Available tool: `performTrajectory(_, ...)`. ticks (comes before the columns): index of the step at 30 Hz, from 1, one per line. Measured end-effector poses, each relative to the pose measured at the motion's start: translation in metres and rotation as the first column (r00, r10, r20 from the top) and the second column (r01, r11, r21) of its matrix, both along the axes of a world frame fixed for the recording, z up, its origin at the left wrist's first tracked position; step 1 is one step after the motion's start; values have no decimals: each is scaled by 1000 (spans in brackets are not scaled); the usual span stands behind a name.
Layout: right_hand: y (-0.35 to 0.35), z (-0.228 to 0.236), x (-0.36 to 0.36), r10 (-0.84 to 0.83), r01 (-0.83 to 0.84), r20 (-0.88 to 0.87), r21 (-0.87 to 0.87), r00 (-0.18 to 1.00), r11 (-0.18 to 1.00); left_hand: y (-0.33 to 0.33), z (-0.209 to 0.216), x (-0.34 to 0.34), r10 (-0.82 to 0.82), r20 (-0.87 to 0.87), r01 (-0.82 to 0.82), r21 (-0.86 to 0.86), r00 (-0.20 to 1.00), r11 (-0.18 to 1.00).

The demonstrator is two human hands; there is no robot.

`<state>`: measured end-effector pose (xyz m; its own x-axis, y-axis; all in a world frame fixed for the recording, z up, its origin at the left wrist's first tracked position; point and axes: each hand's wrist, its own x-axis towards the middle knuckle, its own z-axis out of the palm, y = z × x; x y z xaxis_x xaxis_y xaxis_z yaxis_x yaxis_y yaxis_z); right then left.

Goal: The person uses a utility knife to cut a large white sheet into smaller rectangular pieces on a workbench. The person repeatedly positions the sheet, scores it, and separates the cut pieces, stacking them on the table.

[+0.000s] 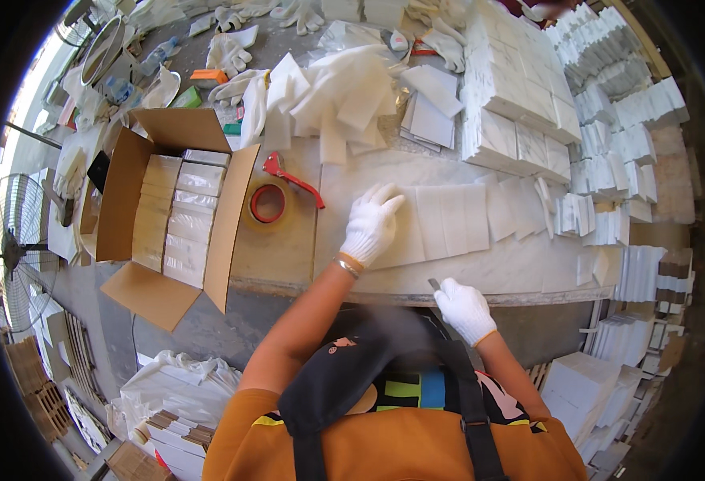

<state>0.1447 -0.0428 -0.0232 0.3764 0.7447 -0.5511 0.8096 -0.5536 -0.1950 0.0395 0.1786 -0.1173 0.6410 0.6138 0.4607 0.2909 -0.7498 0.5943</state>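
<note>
On the pale table [513, 268] lie tape [292, 207] at left, white sheets [453, 218] fanned across the middle, gloves [228, 54] at the far side, and stacked tiles [521, 140] at right.

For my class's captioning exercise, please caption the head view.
Gloved left hand at overlapping white sheets, gloved right hand holding a small tool; an open carton of packs at left.
</note>
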Motion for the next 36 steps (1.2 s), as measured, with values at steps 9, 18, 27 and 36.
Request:
performTrajectory(9, 158, 2, 22, -105, 97, 19, 255, 994, 962, 8, 8, -46, -8, -159, 15, 44, 987, 999)
performTrajectory(18, 206, -27, 8, 1, -31, 119, 255, 993, 967, 7, -5, -50, -1, -78, -1, -30, 997, 1000)
performTrajectory(27, 221, -37, -5, 64, -85, 130, 163, 989, 983, 7, -8, -52, 62, 8, -62, -18, 998, 998)
performTrajectory(36, 232, -17, -22, 53, -57, 132, 28, 990, 998, 13, 5, -59, 41, 7, -41, 7, 999, 999)
